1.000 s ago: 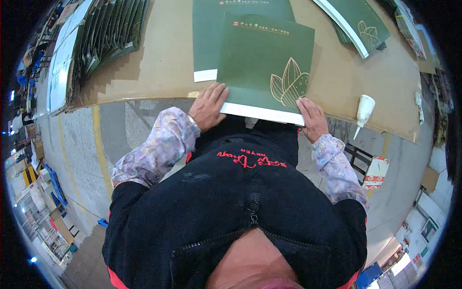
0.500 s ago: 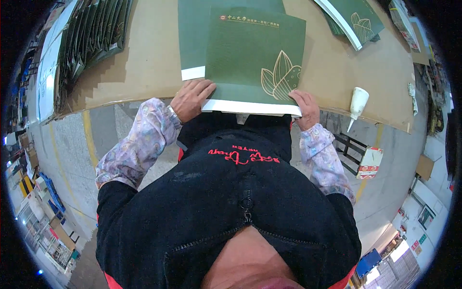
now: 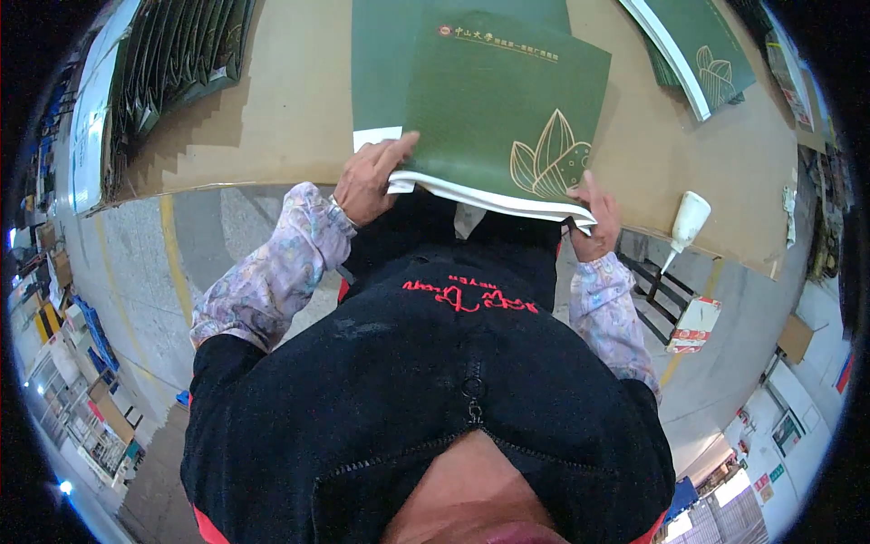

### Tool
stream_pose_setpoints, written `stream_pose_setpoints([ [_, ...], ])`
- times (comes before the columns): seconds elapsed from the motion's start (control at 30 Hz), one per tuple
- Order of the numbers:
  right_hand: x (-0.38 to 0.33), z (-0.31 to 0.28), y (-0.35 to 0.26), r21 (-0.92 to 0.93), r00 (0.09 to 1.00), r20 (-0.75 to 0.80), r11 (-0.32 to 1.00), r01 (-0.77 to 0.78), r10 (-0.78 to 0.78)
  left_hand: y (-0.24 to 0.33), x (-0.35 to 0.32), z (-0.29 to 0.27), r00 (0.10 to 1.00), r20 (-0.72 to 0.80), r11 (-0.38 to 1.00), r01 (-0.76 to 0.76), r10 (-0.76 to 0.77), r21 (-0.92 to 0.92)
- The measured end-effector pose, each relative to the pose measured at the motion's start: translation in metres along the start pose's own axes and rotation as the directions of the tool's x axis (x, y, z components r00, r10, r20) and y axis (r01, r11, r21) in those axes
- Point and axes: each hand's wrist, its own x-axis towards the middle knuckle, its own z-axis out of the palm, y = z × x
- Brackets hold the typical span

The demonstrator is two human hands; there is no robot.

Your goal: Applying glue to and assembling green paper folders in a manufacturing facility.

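Head view: left hand [image 3: 370,179], right hand [image 3: 597,218] gripping green folder [image 3: 503,100] edge.

A dark green folder [image 3: 507,100] with a gold leaf emblem and white inner edges is seen on the tan cardboard worktop [image 3: 272,118]. Right of the folder, a white glue bottle [image 3: 686,222] is found. Below the folder, floral lilac sleeves [image 3: 272,272] and a black jacket [image 3: 435,399] with red lettering are seen.
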Motion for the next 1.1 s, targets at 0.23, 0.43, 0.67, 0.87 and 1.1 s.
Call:
stream_pose_setpoints([
  [0.23, 0.043, 0.018, -0.001, 0.102, 0.883, -0.055, 0.882, -0.46, 0.467, 0.009, 0.043, 0.002, 0.79, -0.131, 0.783, 0.543, -0.599, -0.304],
  [0.43, 0.055, 0.018, -0.011, -0.26, 0.894, -0.092, 0.856, -0.446, 0.438, 0.009, 0.059, -0.003, 0.832, -0.128, 0.839, 0.544, -0.54, -0.006],
  [0.67, 0.097, 0.095, -0.087, -0.179, 0.972, 0.027, 0.956, 0.233, -0.232, 0.0, 0.057, 0.012, 0.883, -0.057, 0.885, 0.466, -0.466, -0.025],
  [0.87, 0.115, 0.107, -0.115, -0.095, 0.926, 0.108, 0.924, 0.371, -0.361, -0.003, 0.057, 0.005, 0.873, -0.023, 0.874, 0.486, -0.487, -0.024],
  [1.1, 0.109, 0.056, -0.02, -0.427, 0.977, -0.213, 0.902, -0.066, -0.029, -0.002, 0.064, 0.001, 0.78, -0.008, 0.775, 0.621, -0.626, -0.116],
])
